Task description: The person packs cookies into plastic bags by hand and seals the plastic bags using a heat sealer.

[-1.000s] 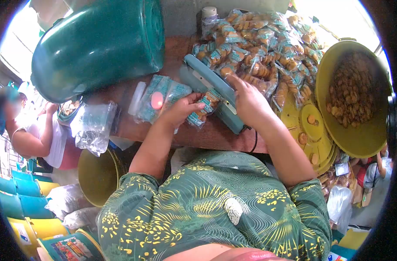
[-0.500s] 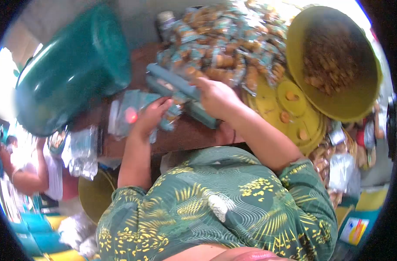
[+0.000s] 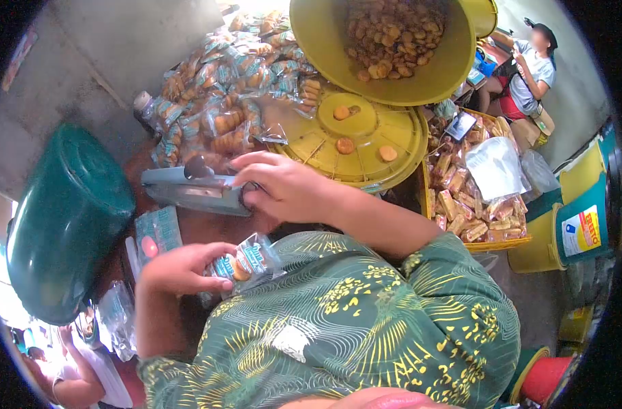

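Observation:
My left hand is closed on a small clear plastic packet of biscuits with blue-and-white print, held close to my shirt. My right hand curls round the near end of a blue-grey hand heat sealer on the brown table. The sealer's long arm points left. Beside my left wrist lies a stack of flat printed bags with a pink oval object on it. A yellow lid with three loose biscuits stands beyond my right forearm.
Filled biscuit packets are heaped at the back. A tilted yellow tub holds loose biscuits. A green bin leans at left. A yellow crate of packets stands at right. Other people sit at far right and lower left.
My view has turned, shifting the scene. My left hand has drawn the biscuit packet toward my shirt, away from the sealer. My right hand has stayed at the sealer.

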`<state>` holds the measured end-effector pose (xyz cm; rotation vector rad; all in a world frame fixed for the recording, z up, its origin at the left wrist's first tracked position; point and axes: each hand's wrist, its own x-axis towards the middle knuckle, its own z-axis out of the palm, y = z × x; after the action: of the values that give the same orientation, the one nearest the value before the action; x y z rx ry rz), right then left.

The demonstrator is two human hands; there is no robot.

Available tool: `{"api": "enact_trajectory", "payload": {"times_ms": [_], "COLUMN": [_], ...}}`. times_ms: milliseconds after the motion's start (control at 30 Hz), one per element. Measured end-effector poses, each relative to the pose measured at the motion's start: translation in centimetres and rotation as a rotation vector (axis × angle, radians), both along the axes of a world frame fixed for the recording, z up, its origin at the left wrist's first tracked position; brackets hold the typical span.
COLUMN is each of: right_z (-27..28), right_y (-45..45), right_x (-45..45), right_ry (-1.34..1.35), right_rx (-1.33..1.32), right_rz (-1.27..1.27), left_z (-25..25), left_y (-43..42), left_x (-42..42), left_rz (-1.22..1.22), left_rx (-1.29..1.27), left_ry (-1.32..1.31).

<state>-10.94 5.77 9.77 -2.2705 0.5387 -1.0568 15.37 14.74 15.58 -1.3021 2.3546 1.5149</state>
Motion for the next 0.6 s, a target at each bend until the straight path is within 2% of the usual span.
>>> {"api": "enact_trajectory", "payload": {"times_ms": [33,100,167,233,333,367,433,500,567,600], "right_z": [-0.5,-2.1,-1.8,-2.0,-4.0,-4.6,-5.3,-4.8,-8.7,-9.6], "right_y": [0.1,0.3,2.4,3.8,5.2,5.7,6.6,6.8,5.7,5.0], "right_x": [-1.8,-5.4,-8.3,-10.8,-14.4,-15.4,-17.2,-18.4,-21.3,-22.2], "right_ry": [0.032,0.024,0.084,0.128,0.145,0.181,0.237,0.274,0.323,0.303], "right_rx": [0.024,-0.001,0.084,0.109,0.197,0.232,0.351,0.514,0.212,0.212], "right_rz": [-0.011,-0.004,-0.131,-0.239,-0.419,-0.486,-0.602,-0.599,-0.644,-0.656], "left_z": [1.2,3.2,5.0,7.7,6.8,4.4,1.9,-1.6,-2.9,-2.9], "left_y": [-0.9,-4.3,-8.6,-11.4,-14.2,-15.4,-14.1,-12.9,-9.6,-7.9], "left_x": [-0.4,0.1,-1.2,-3.0,-4.2,-5.4,-8.7,-9.5,-9.1,-7.8], "left_rz": [-0.133,-0.191,0.536,0.71,0.62,0.459,0.45,0.332,0.285,0.263], "left_rx": [-0.078,-0.717,-0.601,-0.998,-0.993,-1.127,-0.903,-1.07,-1.027,-1.007], "left_ry": [-0.026,0.038,0.745,0.922,0.759,0.729,0.544,0.502,0.563,0.53]}}
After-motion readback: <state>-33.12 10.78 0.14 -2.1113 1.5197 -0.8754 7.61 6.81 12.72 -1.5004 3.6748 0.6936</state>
